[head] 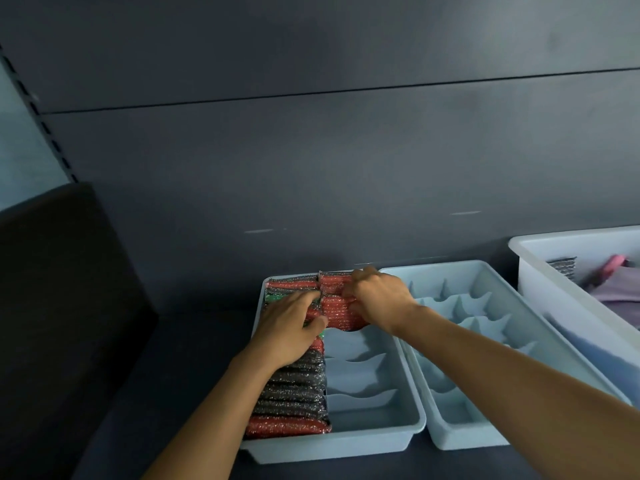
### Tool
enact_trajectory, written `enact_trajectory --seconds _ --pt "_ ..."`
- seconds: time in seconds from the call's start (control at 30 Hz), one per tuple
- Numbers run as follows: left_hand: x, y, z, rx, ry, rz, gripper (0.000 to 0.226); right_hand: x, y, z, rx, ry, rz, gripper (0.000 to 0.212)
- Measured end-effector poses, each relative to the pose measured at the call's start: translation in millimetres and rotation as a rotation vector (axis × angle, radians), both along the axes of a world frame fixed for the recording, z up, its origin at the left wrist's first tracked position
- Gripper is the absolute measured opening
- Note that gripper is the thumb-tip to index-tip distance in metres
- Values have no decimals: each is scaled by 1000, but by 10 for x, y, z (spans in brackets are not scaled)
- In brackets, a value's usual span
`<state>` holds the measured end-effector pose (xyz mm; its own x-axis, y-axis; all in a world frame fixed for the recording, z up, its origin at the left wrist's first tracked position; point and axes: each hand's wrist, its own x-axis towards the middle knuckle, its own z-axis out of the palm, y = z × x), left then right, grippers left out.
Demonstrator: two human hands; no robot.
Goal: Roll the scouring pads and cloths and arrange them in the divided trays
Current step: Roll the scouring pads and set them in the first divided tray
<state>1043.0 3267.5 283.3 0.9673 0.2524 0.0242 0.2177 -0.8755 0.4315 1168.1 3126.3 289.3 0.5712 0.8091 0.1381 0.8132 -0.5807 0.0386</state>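
A pale blue divided tray sits in front of me. Its left column is packed with rolled scouring pads, red, black and green with glitter. The far end of its right column holds red rolled pads; the nearer compartments there hold nothing. My left hand lies over the left column, thumb against a red pad in the right column. My right hand has curled fingers pressing down on that red pad at the tray's far right corner. A second divided tray stands to the right, its compartments bare.
A white bin at the far right holds a loose grey pad and pink and mauve cloths. A dark panel wall rises right behind the trays. A black block stands at the left.
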Motion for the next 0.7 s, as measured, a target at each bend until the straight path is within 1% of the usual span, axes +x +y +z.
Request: enact_trajectory --seconds 0.07,0.1,0.17,0.27,0.4,0.53,0.63,0.7 --pt "30 -72 15 -9 -23 17 58 -7 -49 26 7 26 13 37" --pt "54 -122 34 -23 -47 13 58 -6 -111 48 53 51 22 41" --pt "128 -250 86 -47 -124 -15 55 1 -315 107 219 101 44 45" --pt "312 -556 188 -57 -274 -72 46 25 -791 215 423 149 9 41" --pt "690 -1211 281 -135 -377 -183 37 176 -1610 330 574 169 -92 34" --pt "1133 -2056 341 -254 -403 -349 31 477 -2562 350 624 148 -269 27" --pt "1487 -2670 346 -328 -366 -464 30 740 -3251 326 556 124 -443 17" --pt "1730 -3044 347 -390 -306 -506 31 931 -3690 313 499 128 -580 22"
